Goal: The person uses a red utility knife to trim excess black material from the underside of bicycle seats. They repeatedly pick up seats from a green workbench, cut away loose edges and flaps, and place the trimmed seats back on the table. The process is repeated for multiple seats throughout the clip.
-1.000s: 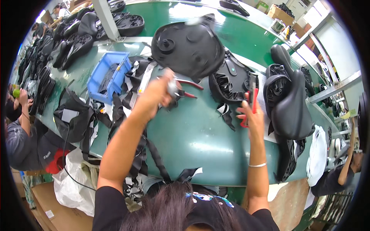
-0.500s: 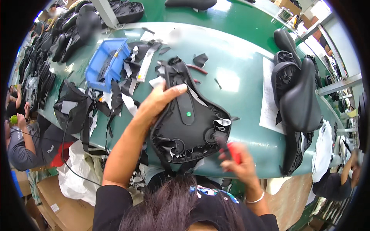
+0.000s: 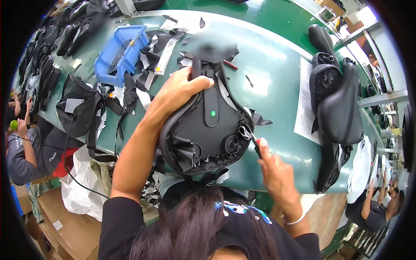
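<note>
A black bicycle saddle (image 3: 219, 143) lies underside up on the bench, its narrow nose pointing away from me. My left hand (image 3: 186, 86) grips it near the nose, thumb over the top and fingers around the left edge. Gathered black cover material lines the rim, and a pale flap (image 3: 245, 131) sticks up at the right. In my right hand (image 3: 274, 167) is a red-handled tool (image 3: 255, 145) with narrow metal jaws, its tip at that flap. Whether it is scissors or pliers I cannot tell.
Beyond my left arm stand a blue bin (image 3: 121, 54), black fabric scraps (image 3: 130, 102) and a black bag (image 3: 80, 104). Finished-looking saddles (image 3: 338, 104) are stacked on the right, beside a paper sheet (image 3: 305, 99). A co-worker (image 3: 32, 147) sits at the far left.
The tool in my right hand has moved up and inward to the saddle's pale flap. The saddle has shifted slightly left and turned more upright. A black strip now shows right of it.
</note>
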Demonstrator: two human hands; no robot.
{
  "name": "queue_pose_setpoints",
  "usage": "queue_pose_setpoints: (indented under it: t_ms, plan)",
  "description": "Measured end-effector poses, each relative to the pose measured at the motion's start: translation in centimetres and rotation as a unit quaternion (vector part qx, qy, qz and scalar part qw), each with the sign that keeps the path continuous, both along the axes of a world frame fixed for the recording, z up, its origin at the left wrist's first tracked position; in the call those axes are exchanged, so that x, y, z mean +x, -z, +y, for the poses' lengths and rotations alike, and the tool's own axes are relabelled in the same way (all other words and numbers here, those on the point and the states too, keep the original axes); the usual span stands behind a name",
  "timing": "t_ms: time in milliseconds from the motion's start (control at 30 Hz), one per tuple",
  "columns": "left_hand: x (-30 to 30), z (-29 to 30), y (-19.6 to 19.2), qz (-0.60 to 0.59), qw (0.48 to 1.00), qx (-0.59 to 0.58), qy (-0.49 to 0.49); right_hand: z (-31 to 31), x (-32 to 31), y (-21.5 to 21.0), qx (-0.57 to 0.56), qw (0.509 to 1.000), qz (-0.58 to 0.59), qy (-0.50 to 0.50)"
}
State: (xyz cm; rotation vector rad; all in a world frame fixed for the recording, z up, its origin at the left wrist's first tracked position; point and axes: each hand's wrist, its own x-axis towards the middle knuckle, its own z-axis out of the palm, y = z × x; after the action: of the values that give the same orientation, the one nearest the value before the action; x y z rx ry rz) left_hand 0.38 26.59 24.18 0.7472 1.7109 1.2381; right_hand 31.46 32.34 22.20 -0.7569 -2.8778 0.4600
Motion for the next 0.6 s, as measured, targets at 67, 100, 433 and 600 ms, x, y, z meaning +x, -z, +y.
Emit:
queue_pose_setpoints:
  t_ms: [67, 100, 433, 600]
  plan:
    - [1.1, -1.6, 0.5, -0.032, 0.998, 0.012, -0.054, -3.2, 0.1, 0.7, -0.115, 0.99, 0.051, 0.066]
    - [1.7, -2.5, 0.4, -0.065, 0.994, 0.015, -0.091, -4.6, 0.0, 0.3, -0.177, 0.978, 0.049, 0.1]
    - [4.1, -7.8, 2.4, -0.133, 0.94, 0.172, -0.262, -1.5, -3.7, 0.9, -0.138, 0.95, 0.26, 0.105]
    - [5.0, -8.6, 2.8, -0.082, 0.942, 0.161, -0.282, 1.6, -10.8, -0.4, -0.086, 0.944, 0.317, 0.027]
